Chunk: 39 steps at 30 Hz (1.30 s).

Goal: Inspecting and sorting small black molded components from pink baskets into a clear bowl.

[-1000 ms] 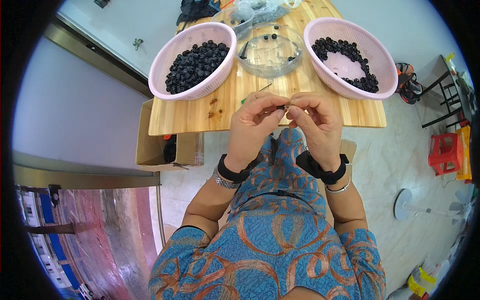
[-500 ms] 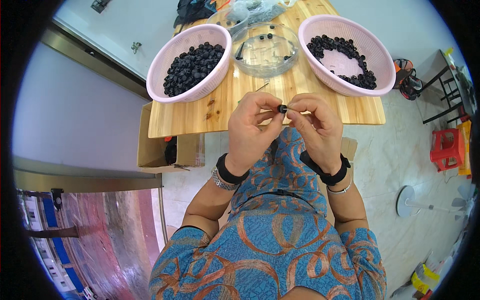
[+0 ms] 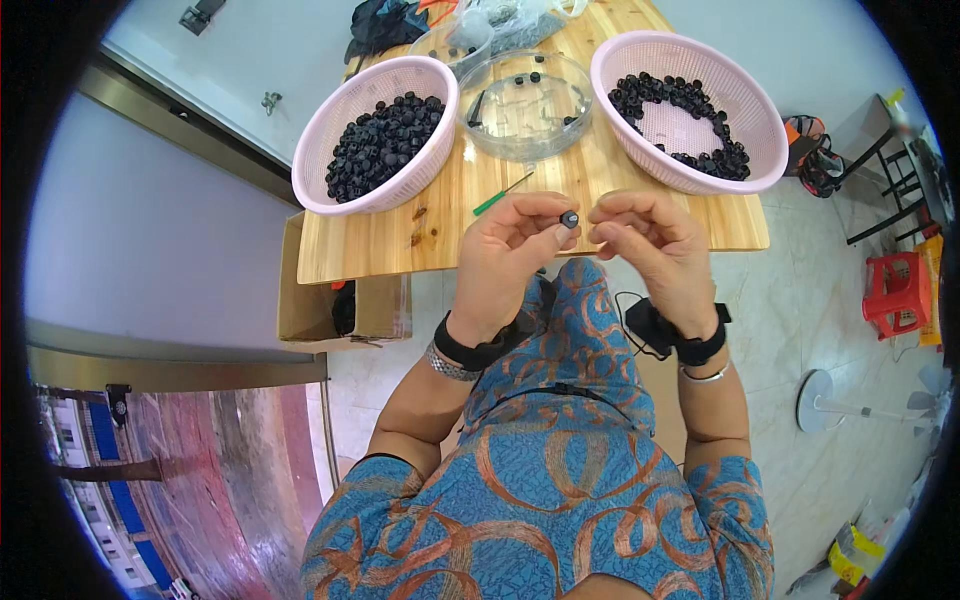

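Between the thumb and fingers of my left hand (image 3: 510, 245) is a small round black knob (image 3: 569, 218) with a pale spot on the end facing up. My right hand (image 3: 660, 245) is just right of the knob, not touching it. Its thumb and fingers are drawn together in a pinch; whatever they hold, if anything, is too small to make out. Beyond my left fingers, a small screwdriver (image 3: 490, 204) with a green handle lies on the wooden table (image 3: 390, 245). Both hands are over the table's near edge.
A pink basket (image 3: 310, 170) heaped with black knobs stands left; another pink basket (image 3: 770, 150) with fewer stands right. Between them sits a clear round tray (image 3: 525, 150) holding a few black parts. Clear plastic bags (image 3: 515, 20) lie behind. A cardboard box (image 3: 380, 305) is under the left edge.
My right hand has drawn away to the right from the knob, which stays in my left hand, now tipped end-up. The green screwdriver handle has come into sight.
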Each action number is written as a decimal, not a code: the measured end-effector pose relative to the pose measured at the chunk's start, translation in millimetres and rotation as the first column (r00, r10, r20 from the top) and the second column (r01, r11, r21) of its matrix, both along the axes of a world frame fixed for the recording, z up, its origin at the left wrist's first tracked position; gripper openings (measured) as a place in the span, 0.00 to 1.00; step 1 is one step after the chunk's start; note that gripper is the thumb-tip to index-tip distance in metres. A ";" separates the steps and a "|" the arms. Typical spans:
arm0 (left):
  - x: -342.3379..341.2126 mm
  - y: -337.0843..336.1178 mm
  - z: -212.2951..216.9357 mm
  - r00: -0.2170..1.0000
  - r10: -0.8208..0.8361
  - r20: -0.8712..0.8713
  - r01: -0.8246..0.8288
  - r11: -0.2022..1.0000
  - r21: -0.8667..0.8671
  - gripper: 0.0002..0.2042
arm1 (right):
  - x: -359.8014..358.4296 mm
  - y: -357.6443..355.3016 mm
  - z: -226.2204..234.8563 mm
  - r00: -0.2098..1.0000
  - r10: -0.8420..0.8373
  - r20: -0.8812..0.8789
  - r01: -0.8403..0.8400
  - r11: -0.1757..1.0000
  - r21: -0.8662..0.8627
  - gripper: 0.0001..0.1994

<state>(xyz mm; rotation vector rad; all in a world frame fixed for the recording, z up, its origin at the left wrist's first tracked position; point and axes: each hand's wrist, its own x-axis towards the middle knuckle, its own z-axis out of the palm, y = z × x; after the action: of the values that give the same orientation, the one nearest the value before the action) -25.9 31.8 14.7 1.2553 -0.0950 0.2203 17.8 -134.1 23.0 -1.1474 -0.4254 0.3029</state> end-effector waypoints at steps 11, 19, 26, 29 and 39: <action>2.3 5.6 -18.5 0.966 -0.154 -0.206 0.086 0.949 -0.304 0.08 | 109.3 -102.8 64.2 0.808 0.139 0.573 0.412 0.562 -0.717 0.05; 9.9 8.4 -25.7 0.948 -0.195 -0.252 0.111 0.943 -0.313 0.08 | 200.2 -100.7 34.8 0.882 0.397 0.254 0.245 0.075 -0.967 0.05; 19.4 17.9 -34.1 0.923 -0.253 -0.291 0.135 0.919 -0.371 0.08 | 234.3 -69.5 7.8 0.858 0.514 0.011 0.169 -0.263 -0.950 0.04; 21.1 19.2 -33.9 0.913 -0.247 -0.325 0.125 0.928 -0.352 0.08 | 236.7 -59.7 -1.3 0.785 0.619 -0.033 0.293 -0.418 -0.860 0.05; 23.7 23.0 -30.9 0.932 -0.214 -0.292 0.083 0.912 -0.402 0.11 | 222.7 -46.9 27.6 0.870 0.435 0.235 0.190 0.144 -0.971 0.05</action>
<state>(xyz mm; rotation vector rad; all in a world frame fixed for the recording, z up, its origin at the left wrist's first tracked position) -2.3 54.9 -16.2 0.8710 0.1377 -0.1077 240.5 -181.0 50.6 -2.6279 -0.8263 0.4836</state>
